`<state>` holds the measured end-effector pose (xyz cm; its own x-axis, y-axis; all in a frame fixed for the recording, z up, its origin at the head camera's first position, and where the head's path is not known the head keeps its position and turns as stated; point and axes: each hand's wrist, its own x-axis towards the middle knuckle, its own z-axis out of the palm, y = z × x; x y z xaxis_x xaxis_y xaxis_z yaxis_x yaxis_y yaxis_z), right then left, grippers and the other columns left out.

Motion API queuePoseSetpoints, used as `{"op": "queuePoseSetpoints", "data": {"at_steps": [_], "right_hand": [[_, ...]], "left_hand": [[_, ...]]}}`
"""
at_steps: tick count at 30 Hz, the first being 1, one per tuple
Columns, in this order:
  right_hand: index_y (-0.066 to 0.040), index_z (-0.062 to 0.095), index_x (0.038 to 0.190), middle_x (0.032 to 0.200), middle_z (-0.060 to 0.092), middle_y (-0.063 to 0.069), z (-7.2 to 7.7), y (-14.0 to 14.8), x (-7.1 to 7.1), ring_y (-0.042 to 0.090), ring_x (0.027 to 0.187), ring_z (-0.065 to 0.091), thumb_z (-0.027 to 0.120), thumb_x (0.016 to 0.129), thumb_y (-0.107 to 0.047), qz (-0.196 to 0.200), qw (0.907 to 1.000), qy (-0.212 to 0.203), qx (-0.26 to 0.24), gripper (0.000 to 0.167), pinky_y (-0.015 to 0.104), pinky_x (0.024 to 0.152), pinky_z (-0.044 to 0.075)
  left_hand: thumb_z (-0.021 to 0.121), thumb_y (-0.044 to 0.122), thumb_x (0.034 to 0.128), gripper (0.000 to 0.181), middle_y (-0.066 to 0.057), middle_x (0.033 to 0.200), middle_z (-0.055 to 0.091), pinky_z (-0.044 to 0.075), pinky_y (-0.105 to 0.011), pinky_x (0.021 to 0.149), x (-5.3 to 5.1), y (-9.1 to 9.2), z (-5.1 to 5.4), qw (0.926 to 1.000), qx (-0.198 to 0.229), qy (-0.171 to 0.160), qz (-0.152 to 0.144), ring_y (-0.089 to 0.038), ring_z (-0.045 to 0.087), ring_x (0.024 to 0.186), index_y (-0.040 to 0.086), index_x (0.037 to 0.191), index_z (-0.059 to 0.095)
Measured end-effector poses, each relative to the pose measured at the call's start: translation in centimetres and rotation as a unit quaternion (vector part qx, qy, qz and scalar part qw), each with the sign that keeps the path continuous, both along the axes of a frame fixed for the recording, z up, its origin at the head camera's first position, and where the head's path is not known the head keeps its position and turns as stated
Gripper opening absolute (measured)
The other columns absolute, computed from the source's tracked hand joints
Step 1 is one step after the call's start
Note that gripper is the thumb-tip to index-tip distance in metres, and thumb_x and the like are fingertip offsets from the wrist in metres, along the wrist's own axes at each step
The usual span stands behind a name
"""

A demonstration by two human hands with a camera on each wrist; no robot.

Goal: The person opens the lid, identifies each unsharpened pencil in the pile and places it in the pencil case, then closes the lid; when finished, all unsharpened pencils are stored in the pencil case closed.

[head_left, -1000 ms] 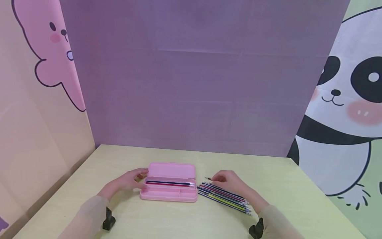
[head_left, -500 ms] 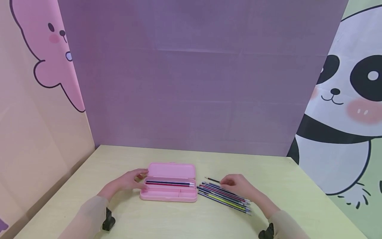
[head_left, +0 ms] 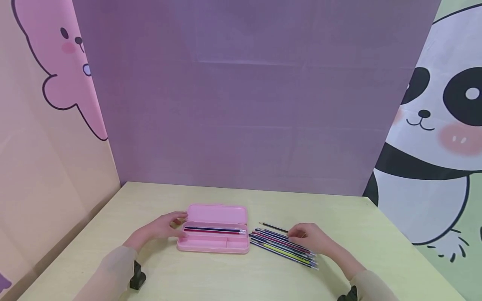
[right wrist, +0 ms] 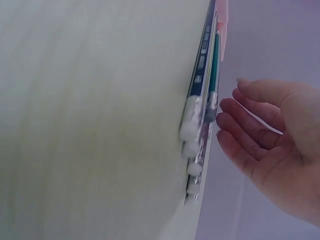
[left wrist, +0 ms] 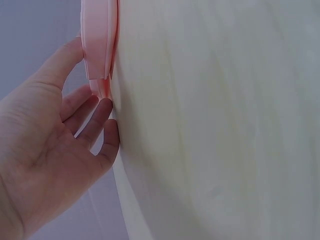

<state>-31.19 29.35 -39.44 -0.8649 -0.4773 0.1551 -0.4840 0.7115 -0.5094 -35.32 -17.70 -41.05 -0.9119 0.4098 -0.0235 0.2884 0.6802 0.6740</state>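
Note:
A pink pencil case point(head_left: 201, 246) lies open on the table, its lid point(head_left: 216, 214) folded back. Several dark and red pencils point(head_left: 214, 230) lie in its rear compartment. My left hand point(head_left: 162, 227) touches the case's left end, thumb against the base and fingers by the lid; the left wrist view shows these fingers loosely bent. Right of the case lies a pile of pencils point(head_left: 278, 247), eraser ends toward me. My right hand point(head_left: 308, 238) hovers over its rear side, by the end of a single dark pencil point(head_left: 273, 227). Its fingers point(right wrist: 245, 117) are relaxed, with nothing visible between them.
The light wooden table point(head_left: 211, 276) runs back to a purple panel point(head_left: 241, 125). A panda picture point(head_left: 425, 154) covers the right wall, a pink cartoon figure point(head_left: 67, 62) the left. The case's front has a small divided-off section point(head_left: 237, 243).
My right hand has moved right and toward me, sliding back along the single dark pencil, which now shows more of its length and stays in place. My left hand and the case keep still.

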Motion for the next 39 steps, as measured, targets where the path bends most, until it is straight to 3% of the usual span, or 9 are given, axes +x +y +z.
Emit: {"op": "queuePoseSetpoints", "data": {"at_steps": [13, 28, 39], "right_hand": [[-0.007, 0.069, 0.095, 0.087, 0.068, -0.001, -0.2, 1.1, 0.3, 0.0, 0.072, 0.055, 0.065, 0.087, -0.017, -0.004, 0.9999, 0.005, 0.011, 0.014, 0.02, 0.064, 0.05], [-0.004, 0.069, 0.093, 0.089, 0.069, 0.004, -0.5, 1.3, -0.1, 0.013, 0.078, 0.063, 0.064, 0.084, -0.002, 0.0, 0.9991, 0.002, 0.041, 0.01, 0.025, 0.068, 0.053], [-0.003, 0.069, 0.089, 0.087, 0.068, 0.006, -0.5, 1.5, -0.4, 0.017, 0.077, 0.062, 0.066, 0.082, -0.002, -0.02, 0.9988, -0.014, 0.044, 0.008, 0.026, 0.068, 0.052]], "left_hand": [[0.076, 0.03, 0.0775, 0.075, -0.014, 0.137, 0.048, 0.043, -0.051, 0.098, -0.1, -0.1, 0.0, 1.0, 0.0, -0.002, 0.0, -0.032, 0.049, 0.117, 0.008, 0.14, 0.042], [0.077, 0.03, 0.077, 0.076, -0.015, 0.138, 0.048, 0.042, -0.051, 0.099, -0.2, -0.2, -0.1, 1.0, 0.007, -0.003, -0.003, -0.032, 0.049, 0.117, 0.007, 0.14, 0.041], [0.077, 0.03, 0.0772, 0.076, -0.015, 0.137, 0.048, 0.042, -0.051, 0.099, -0.2, -0.1, -0.1, 1.0, 0.007, 0.0, -0.003, -0.032, 0.05, 0.117, 0.007, 0.14, 0.041]]}}
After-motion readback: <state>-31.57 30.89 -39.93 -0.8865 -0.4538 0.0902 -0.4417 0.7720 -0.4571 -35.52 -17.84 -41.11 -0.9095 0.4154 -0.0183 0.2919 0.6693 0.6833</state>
